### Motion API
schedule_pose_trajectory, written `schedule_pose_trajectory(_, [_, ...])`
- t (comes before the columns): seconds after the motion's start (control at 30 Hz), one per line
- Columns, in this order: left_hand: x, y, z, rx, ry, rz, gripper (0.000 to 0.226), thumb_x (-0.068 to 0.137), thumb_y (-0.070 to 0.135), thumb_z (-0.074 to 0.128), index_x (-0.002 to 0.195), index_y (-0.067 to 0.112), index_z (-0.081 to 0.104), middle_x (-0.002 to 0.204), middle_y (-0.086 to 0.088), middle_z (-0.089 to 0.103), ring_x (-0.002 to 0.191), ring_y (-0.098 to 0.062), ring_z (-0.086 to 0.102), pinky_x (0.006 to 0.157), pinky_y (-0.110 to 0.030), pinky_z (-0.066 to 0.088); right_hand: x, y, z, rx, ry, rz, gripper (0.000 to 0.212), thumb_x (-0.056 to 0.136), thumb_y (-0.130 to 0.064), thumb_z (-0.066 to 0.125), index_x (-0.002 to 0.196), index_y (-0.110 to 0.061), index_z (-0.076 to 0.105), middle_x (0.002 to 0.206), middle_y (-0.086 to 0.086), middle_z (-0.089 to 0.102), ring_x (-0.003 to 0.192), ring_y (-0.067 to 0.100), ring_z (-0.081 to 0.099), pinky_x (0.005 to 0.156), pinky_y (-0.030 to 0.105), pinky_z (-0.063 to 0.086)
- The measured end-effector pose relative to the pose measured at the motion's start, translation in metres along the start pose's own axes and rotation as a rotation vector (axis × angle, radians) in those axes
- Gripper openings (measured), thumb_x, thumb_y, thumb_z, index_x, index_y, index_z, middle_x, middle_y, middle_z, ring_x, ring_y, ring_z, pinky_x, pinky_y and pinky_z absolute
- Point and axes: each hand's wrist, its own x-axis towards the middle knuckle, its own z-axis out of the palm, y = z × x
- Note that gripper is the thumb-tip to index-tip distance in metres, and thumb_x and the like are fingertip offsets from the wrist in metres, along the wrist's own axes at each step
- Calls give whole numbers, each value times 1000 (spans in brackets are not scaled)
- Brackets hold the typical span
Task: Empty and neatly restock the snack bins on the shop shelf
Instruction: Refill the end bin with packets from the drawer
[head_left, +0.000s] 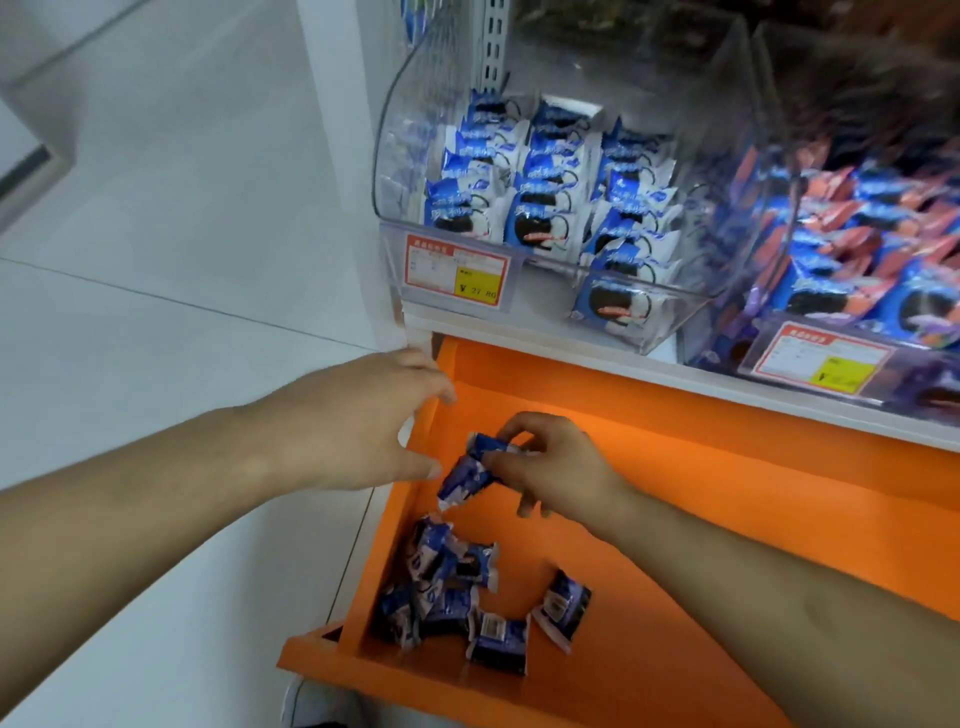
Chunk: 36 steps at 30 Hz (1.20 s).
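Note:
My right hand (550, 470) pinches blue snack packets (472, 467) above the orange shelf (675, 519). My left hand (363, 421) hovers beside them at the shelf's left wall, fingers spread and relaxed, holding nothing. A loose pile of several blue packets (447, 587) lies at the shelf's front left, and one packet (563, 608) sits apart to the right. Above, a clear bin (395, 171) holds neat rows of blue and white cookie packets (545, 197).
A second clear bin (852, 228) to the right is filled with blue and red packets. Price labels (457, 270) hang on the bin fronts. A white shelf board (675, 374) separates the bins from the orange shelf. Pale floor tiles (156, 208) lie to the left.

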Motion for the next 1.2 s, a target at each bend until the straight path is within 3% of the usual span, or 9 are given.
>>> schedule_pose_trajectory(0.13, [-8, 30, -19, -183, 40, 26, 74, 67, 73, 82, 131, 48, 53, 130, 25, 54, 117, 2, 56, 100, -32, 53, -53, -52, -42, 97, -2, -35, 25, 92, -42, 78, 105, -24, 69, 84, 16, 74, 58, 34, 71, 50, 37, 48])
schedule_pose_trajectory(0.3, [-35, 64, -55, -833, 197, 106, 30, 86, 18, 83, 114, 25, 74, 103, 5, 79, 95, -14, 77, 80, -41, 65, -126, -99, -95, 381, 1, -137, 22, 98, -33, 72, 95, -12, 69, 77, 13, 68, 63, 34, 65, 51, 36, 45])
schedule_pose_trajectory(0.47, [-65, 87, -70, -1126, 298, 144, 29, 89, 15, 76, 118, 18, 74, 109, -2, 79, 97, -23, 76, 77, -40, 63, -169, -114, -121, 442, -10, -272, 34, 98, -16, 71, 114, 12, 58, 96, 45, 60, 78, 45, 69, 55, 40, 50])
schedule_pose_trajectory(0.67, [-75, 88, -67, -1362, 422, 94, 31, 89, 12, 71, 120, 13, 74, 111, -8, 79, 102, -28, 75, 76, -36, 64, -169, -115, -121, 499, 112, -314, 14, 103, -13, 63, 110, -9, 74, 80, 5, 65, 79, 30, 68, 70, 45, 61])
schedule_pose_trajectory(0.83, [-70, 74, -71, -1317, 450, 9, 28, 93, 10, 70, 120, 15, 74, 109, -7, 79, 102, -30, 75, 85, -45, 63, -157, -115, -125, 593, 87, -318, 35, 101, -14, 67, 117, 16, 60, 107, 44, 56, 90, 44, 66, 76, 38, 60])
schedule_pose_trajectory(0.93, [-66, 61, -77, -1238, 466, -46, 27, 95, 11, 70, 120, 18, 73, 108, -3, 80, 99, -25, 76, 87, -47, 62, -153, -123, -126, 366, 212, -353, 19, 97, -17, 74, 111, -3, 72, 109, 38, 54, 88, 40, 73, 87, 48, 62])
schedule_pose_trajectory(1.07, [-57, 40, -84, -1223, 470, -92, 25, 94, 13, 73, 117, 19, 74, 104, -3, 80, 94, -24, 77, 87, -47, 62, -125, -163, -132, 41, 475, -402, 21, 97, -15, 73, 111, -32, 73, 102, 4, 67, 75, 16, 73, 60, 28, 59])
schedule_pose_trajectory(1.13, [-52, 33, -85, -1212, 469, -106, 24, 93, 14, 74, 117, 21, 74, 103, -1, 80, 94, -23, 77, 84, -45, 64, -90, -179, -134, -172, 545, -427, 23, 93, -23, 78, 107, -38, 67, 96, -4, 65, 81, 17, 69, 65, 36, 58])
schedule_pose_trajectory(1.2, [-47, 27, -85, -1206, 467, -121, 25, 92, 14, 75, 116, 23, 73, 102, 1, 81, 93, -20, 77, 80, -43, 65, -54, -188, -134, -375, 513, -405, 24, 89, -26, 81, 105, -37, 66, 94, -8, 67, 83, 13, 66, 69, 29, 52])
